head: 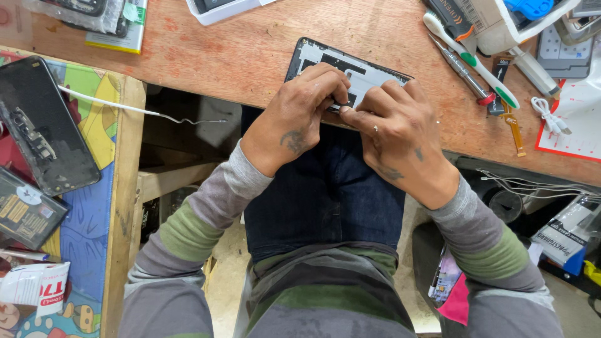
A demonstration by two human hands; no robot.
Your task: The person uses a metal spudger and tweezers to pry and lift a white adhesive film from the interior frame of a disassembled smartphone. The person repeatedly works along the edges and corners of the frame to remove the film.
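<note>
Right at the near edge of the wooden bench (250, 56), the opened phone (341, 69) overhangs slightly, bare wood beyond it (tools crowd the right). Left hand (300, 116) and right hand (394, 134) both clamp its near end, fingers curled on. Its long axis runs left-right, tilted slightly, insides up.

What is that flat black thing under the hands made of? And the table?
The opened device under the left hand and right hand looks like a black plastic frame with pale, matte metal-looking plates inside; which exactly is hard to tell. The table looks like bare wood: reddish-brown, dull and scuffed, with worn patches.
</note>
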